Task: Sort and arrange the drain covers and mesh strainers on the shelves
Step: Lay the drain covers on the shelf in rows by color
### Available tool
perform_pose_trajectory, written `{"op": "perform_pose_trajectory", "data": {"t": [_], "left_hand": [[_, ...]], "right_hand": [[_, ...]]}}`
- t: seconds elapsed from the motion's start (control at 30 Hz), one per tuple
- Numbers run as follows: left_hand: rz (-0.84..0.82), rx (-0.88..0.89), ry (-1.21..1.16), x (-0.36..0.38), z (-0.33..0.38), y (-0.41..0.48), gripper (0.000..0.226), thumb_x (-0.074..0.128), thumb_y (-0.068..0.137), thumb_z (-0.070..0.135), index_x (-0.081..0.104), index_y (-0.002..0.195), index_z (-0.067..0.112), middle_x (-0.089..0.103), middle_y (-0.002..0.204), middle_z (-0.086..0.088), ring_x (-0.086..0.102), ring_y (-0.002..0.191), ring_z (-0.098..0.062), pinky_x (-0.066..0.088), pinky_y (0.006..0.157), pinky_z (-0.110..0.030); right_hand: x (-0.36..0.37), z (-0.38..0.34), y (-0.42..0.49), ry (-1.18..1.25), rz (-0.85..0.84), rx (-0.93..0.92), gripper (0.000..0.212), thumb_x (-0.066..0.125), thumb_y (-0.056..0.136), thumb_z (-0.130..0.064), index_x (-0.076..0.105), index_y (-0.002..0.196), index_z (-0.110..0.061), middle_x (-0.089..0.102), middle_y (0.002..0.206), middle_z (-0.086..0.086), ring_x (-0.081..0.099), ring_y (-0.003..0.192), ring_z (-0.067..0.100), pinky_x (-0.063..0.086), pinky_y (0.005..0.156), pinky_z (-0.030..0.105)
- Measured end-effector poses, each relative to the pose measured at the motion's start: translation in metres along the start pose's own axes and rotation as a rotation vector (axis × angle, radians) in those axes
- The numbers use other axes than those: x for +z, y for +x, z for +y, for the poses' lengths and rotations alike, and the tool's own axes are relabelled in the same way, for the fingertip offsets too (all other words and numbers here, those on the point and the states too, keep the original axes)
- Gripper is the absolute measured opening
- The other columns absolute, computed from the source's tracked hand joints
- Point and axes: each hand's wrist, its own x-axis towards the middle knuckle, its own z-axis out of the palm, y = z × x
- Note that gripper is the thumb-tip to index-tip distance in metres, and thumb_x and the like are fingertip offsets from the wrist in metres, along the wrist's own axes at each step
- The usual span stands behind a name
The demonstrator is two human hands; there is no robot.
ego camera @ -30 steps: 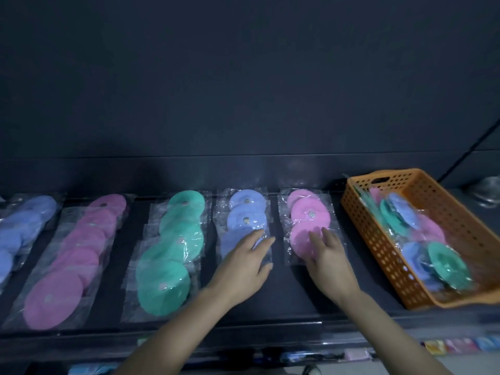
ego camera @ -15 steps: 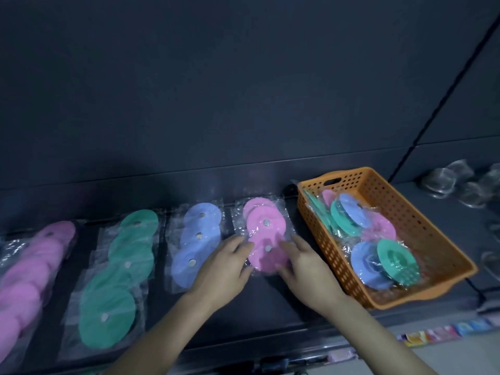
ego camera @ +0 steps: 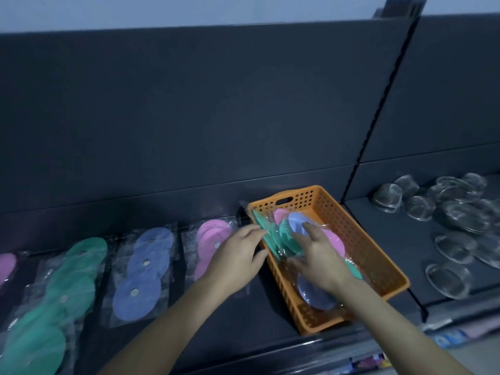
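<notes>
An orange basket (ego camera: 378, 255) on the dark shelf (ego camera: 238, 315) holds bagged drain covers in green, blue and pink. My right hand (ego camera: 318, 255) is inside the basket, its fingers closing around a bagged green drain cover (ego camera: 286, 235). My left hand (ego camera: 238, 255) reaches to the basket's left rim and touches the plastic of the same bundle. Left of the basket lie rows of bagged covers: pink (ego camera: 209, 239), blue (ego camera: 143, 272), green (ego camera: 59, 293).
Several clear mesh strainers in plastic (ego camera: 446, 220) lie on the shelf section to the right, past a vertical divider (ego camera: 378, 109). The dark back panel rises behind everything. Another pink row (ego camera: 5, 266) shows at the far left edge.
Both hands left the pink row and moved right to the orange basket. The right hand now grips covers inside it. The view has swung right and up.
</notes>
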Motion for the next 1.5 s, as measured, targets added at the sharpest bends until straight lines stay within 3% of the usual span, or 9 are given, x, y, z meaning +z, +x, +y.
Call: {"op": "perform_pose_trajectory", "data": {"t": [0.2, 0.47, 0.7, 0.83, 0.97, 1.07, 1.3, 1.4, 1.5], "left_hand": [[-0.053, -0.038, 0.133, 0.014, 0.014, 0.029, 0.062, 0.042, 0.085, -0.006, 0.042, 0.141, 0.019, 0.036, 0.151, 0.001, 0.027, 0.138, -0.020, 0.030, 0.109, -0.029], [-0.152, 0.093, 0.439, 0.011, 0.002, 0.045, 0.048, 0.044, 0.091, 0.003, 0.047, 0.135, 0.021, 0.042, 0.146, 0.002, 0.028, 0.132, -0.030, 0.032, 0.102, -0.037], [-0.136, 0.013, 0.278, 0.019, 0.003, 0.043, 0.030, 0.045, 0.098, 0.012, 0.063, 0.121, 0.017, 0.047, 0.142, -0.005, 0.040, 0.130, -0.032, 0.039, 0.105, -0.038], [-0.052, -0.057, 0.036, 0.031, 0.007, 0.033, 0.026, 0.046, 0.097, 0.007, 0.063, 0.116, 0.006, 0.050, 0.136, -0.008, 0.059, 0.107, -0.026, 0.050, 0.089, -0.039], [0.007, -0.123, -0.060, 0.041, 0.009, 0.033, 0.031, 0.044, 0.097, 0.005, 0.060, 0.123, 0.007, 0.040, 0.144, -0.007, 0.044, 0.127, -0.019, 0.028, 0.101, -0.012], [0.026, -0.184, -0.156, 0.046, 0.010, 0.038, 0.030, 0.047, 0.094, 0.004, 0.062, 0.120, 0.011, 0.037, 0.146, -0.002, 0.032, 0.126, -0.003, 0.012, 0.089, 0.010], [0.001, -0.196, -0.197, 0.059, 0.008, 0.047, 0.028, 0.053, 0.090, 0.002, 0.058, 0.115, 0.011, 0.027, 0.151, 0.000, 0.037, 0.108, 0.003, 0.030, 0.069, 0.008], [0.026, -0.206, -0.217, 0.062, 0.005, 0.045, 0.027, 0.054, 0.089, 0.001, 0.059, 0.113, 0.014, 0.027, 0.150, 0.002, 0.032, 0.112, 0.005, 0.026, 0.071, 0.011], [0.041, -0.176, -0.262, 0.062, 0.002, 0.046, 0.027, 0.056, 0.087, -0.001, 0.062, 0.107, 0.016, 0.030, 0.148, 0.003, 0.027, 0.120, 0.004, 0.021, 0.075, 0.012]], "right_hand": [[0.017, 0.008, 0.019, -0.187, -0.163, 0.021, 0.096, 0.060, 0.077, -0.061, 0.007, 0.149, -0.026, -0.002, 0.158, 0.005, -0.004, 0.144, 0.037, 0.014, 0.113, 0.056], [0.011, 0.017, 0.024, -0.159, -0.090, -0.024, 0.059, 0.045, 0.088, -0.032, 0.024, 0.143, -0.024, 0.032, 0.144, 0.009, 0.026, 0.133, 0.039, 0.040, 0.100, 0.051], [0.009, 0.021, 0.021, -0.086, -0.065, -0.034, 0.060, 0.043, 0.087, -0.014, 0.027, 0.143, -0.030, 0.037, 0.141, 0.009, 0.031, 0.129, 0.039, 0.043, 0.099, 0.050], [0.012, 0.023, 0.017, -0.143, -0.068, -0.048, 0.063, 0.042, 0.089, -0.013, 0.022, 0.146, -0.031, 0.029, 0.149, 0.008, 0.023, 0.136, 0.041, 0.032, 0.108, 0.056], [0.013, 0.025, 0.014, -0.163, -0.084, -0.049, 0.066, 0.044, 0.088, -0.010, 0.021, 0.146, -0.032, 0.023, 0.152, 0.009, 0.014, 0.139, 0.042, 0.027, 0.109, 0.060], [0.011, 0.032, 0.008, -0.137, -0.070, -0.092, 0.052, 0.047, 0.093, -0.029, 0.029, 0.142, -0.032, 0.024, 0.152, 0.008, 0.013, 0.142, 0.038, 0.017, 0.113, 0.057], [-0.032, 0.079, 0.007, -0.268, 0.085, 0.185, 0.061, 0.057, 0.086, -0.038, 0.033, 0.140, -0.022, 0.027, 0.148, 0.015, 0.013, 0.142, 0.039, 0.015, 0.113, 0.053], [-0.040, 0.089, 0.001, -0.263, 0.036, 0.309, 0.050, 0.053, 0.085, -0.011, 0.039, 0.132, -0.018, 0.042, 0.126, 0.013, 0.038, 0.123, 0.037, 0.043, 0.091, 0.043], [-0.038, 0.091, -0.008, -0.221, 0.071, 0.302, 0.037, 0.050, 0.080, 0.000, 0.051, 0.113, -0.017, 0.050, 0.099, 0.006, 0.049, 0.099, 0.029, 0.043, 0.063, 0.033]]}}
